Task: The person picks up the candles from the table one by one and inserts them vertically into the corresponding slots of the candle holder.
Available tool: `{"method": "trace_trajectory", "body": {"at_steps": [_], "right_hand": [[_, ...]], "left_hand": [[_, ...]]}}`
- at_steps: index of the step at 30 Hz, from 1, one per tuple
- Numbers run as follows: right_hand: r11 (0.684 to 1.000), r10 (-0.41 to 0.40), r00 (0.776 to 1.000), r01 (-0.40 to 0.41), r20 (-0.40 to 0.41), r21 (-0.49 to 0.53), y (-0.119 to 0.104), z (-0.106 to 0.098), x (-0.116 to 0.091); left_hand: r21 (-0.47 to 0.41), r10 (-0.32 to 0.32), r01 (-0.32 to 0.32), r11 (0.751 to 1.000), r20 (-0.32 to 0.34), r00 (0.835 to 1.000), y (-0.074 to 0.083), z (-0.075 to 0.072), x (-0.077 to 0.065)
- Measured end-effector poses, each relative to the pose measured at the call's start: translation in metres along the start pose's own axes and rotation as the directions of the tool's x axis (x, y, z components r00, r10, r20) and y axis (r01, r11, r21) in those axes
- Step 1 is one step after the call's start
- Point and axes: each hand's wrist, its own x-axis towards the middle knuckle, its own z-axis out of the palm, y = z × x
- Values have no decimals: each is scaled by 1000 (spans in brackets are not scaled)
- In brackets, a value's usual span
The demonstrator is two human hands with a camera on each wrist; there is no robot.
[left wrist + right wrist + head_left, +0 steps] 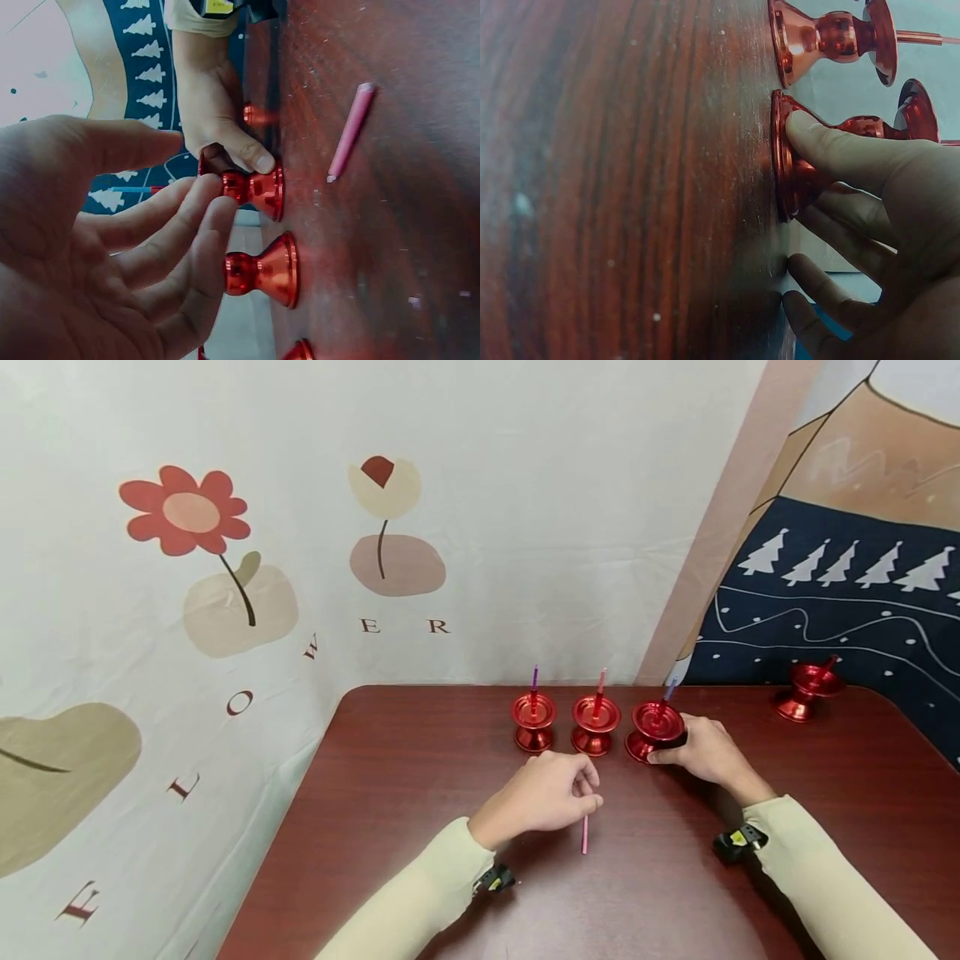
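My right hand [708,749] grips the base of a shiny red candle holder [651,723] that stands upright on the table, a thin blue candle [671,687] in its cup. In the right wrist view, the thumb lies along the flared foot. My left hand [542,793] is over the table with loosely bent fingers and nothing between them. Below it lies a pink candle [352,131], apart from the hand in the left wrist view. Two more red holders stand in a row to the left, one [534,723] with a purple candle, the other [596,727] with a pink one.
Farther right, near the table's back edge, is a fourth red holder [806,689] without a tall candle. The dark wooden table [405,827] meets a printed cloth [525,527] behind it, with flowers at left and white trees at right.
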Motion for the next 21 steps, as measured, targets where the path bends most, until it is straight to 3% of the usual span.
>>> {"method": "trace_trajectory", "body": {"at_steps": [4,12,17,21], "right_hand": [[1000,-8,1000,8,15,1,3,-3,-2],[998,-1,995,-4,98,56,11,-16,-5],[998,-14,996,9,90,59,21,-28,-9],[998,35,996,-39,76,41,34,-42,-16]], "left_hand": [[62,-44,40,997,67,997,-4,8,-8],[84,-111,96,992,197,974,-12,26,-18],[108,-95,77,991,173,980,-17,34,-21],[114,-88,73,991,134,987,-21,39,-22]]}}
